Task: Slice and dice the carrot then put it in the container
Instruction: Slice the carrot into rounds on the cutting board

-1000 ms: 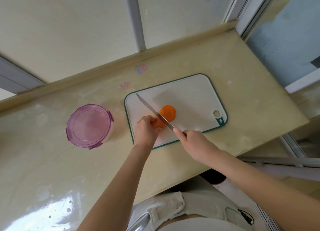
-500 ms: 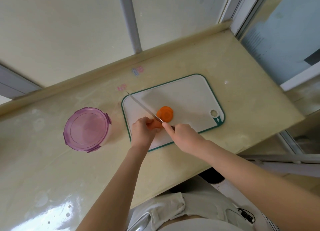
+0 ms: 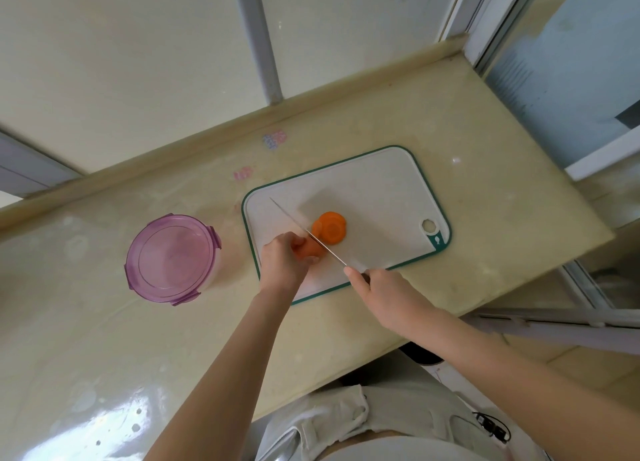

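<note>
A white cutting board point(image 3: 388, 197) with a green rim lies on the counter. On it my left hand point(image 3: 282, 263) grips a short orange carrot piece point(image 3: 310, 248). Cut round carrot slices point(image 3: 330, 232) lie stacked just right of the blade. My right hand point(image 3: 384, 287) holds the handle of a knife point(image 3: 304, 231), index finger stretched along its spine. The blade runs diagonally toward the board's far left corner and sits against the carrot piece's cut end. A round container with a purple clip lid point(image 3: 171, 258) stands left of the board, lid on.
The beige counter point(image 3: 485, 225) ends close behind my hands at its front edge and at a drop on the right. A low backsplash and wall panels run along the far side. Small pink stickers point(image 3: 275, 138) mark the counter behind the board.
The knife slid forward and to the left across the carrot, then drew back toward me. My left hand kept its hold on the carrot piece.
</note>
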Available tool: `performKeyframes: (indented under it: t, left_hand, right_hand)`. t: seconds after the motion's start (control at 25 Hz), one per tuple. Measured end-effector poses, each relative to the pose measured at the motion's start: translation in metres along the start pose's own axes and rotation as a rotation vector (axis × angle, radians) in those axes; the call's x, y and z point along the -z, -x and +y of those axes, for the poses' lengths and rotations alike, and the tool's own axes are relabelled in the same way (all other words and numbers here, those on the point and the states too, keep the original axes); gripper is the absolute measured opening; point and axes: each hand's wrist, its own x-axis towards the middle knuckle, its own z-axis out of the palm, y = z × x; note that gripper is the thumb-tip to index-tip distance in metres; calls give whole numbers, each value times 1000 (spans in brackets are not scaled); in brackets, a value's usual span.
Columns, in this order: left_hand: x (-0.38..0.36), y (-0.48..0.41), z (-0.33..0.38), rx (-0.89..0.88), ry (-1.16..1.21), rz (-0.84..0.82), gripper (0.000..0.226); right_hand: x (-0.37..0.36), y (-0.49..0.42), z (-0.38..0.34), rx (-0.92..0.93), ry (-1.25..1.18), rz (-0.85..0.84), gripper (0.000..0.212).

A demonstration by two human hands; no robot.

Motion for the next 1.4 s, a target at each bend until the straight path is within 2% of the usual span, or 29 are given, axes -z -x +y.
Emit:
performKeyframes:
  t: [0.44, 0.6, 0.76, 0.92, 1.12, 1.4]
  left_hand:
    - [-2, 5, 1, -11, -4, 37, 26]
    - [-1, 4, -1, -17, -29, 35, 37]
    - [-1, 5, -3, -40, -29, 37, 31]
    - [-3, 3, -5, -36, -26, 23, 33]
    - [-10, 7, -5, -61, 6, 39, 33]
    - [-30, 8, 7, -151, 38, 16, 36]
  right_hand:
    - [-9, -48, -14, 107, 30, 58, 55]
    - [7, -59, -4, 83, -84, -43, 63]
    - [35, -70, 6, -51, -382, -241, 57]
    - [45, -68, 22, -76, -454, -294, 54]
    - [42, -58, 32, -70, -509, -223, 55]
    - [46, -31, 27, 12, -424, 11, 55]
